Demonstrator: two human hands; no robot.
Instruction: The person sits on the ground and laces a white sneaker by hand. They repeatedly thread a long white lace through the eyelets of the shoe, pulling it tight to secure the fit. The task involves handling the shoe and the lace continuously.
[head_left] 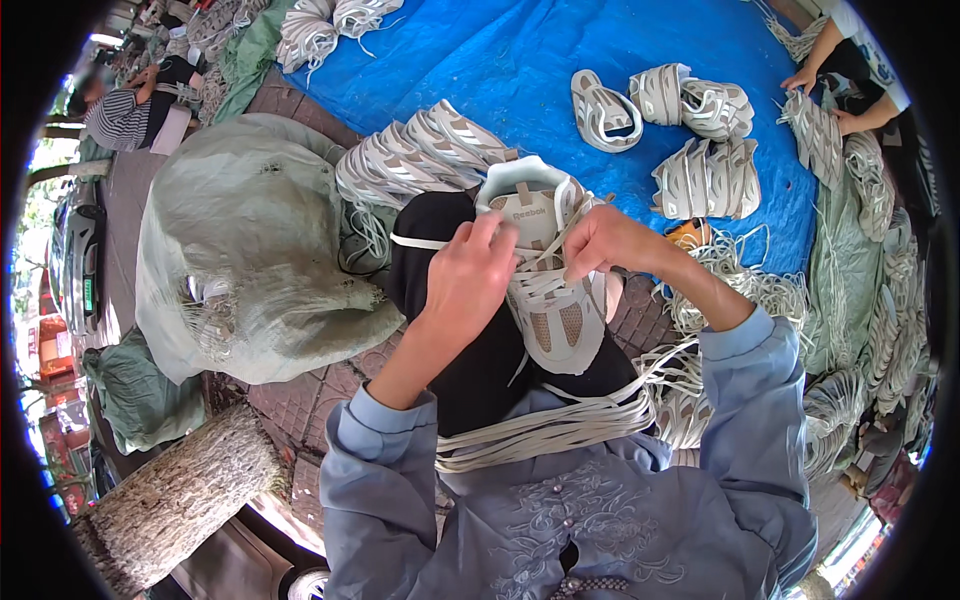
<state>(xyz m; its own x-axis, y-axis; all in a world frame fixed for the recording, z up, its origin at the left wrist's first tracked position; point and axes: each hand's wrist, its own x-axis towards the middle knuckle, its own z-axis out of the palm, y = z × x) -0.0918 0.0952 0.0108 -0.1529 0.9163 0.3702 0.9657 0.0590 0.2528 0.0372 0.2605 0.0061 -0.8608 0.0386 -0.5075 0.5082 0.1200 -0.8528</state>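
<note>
A white and beige sneaker [556, 325] rests on my dark-trousered lap, its toe pointing toward me and its opening away. White shoelace [548, 286] crosses its front in several rows. My left hand [468, 277] is closed at the shoe's left edge, fingertips slightly blurred; a strand of lace sticks out beyond it to the left. On the other side, my right hand [606, 245] pinches at the eyelet edge, apparently on the lace; its fingertips partly hide what they grip. A thick bundle of loose laces [545, 432] lies across my lap, nearer my body.
Nested sneakers [425, 150] lie beyond my left knee, beside a large pale sack [240, 250]. More shoes [708, 178] sit on a blue tarp [480, 60]. A lace heap [745, 295] lies right. Another person's hands [825, 100] touch shoes at far right. A log [180, 500] is lower left.
</note>
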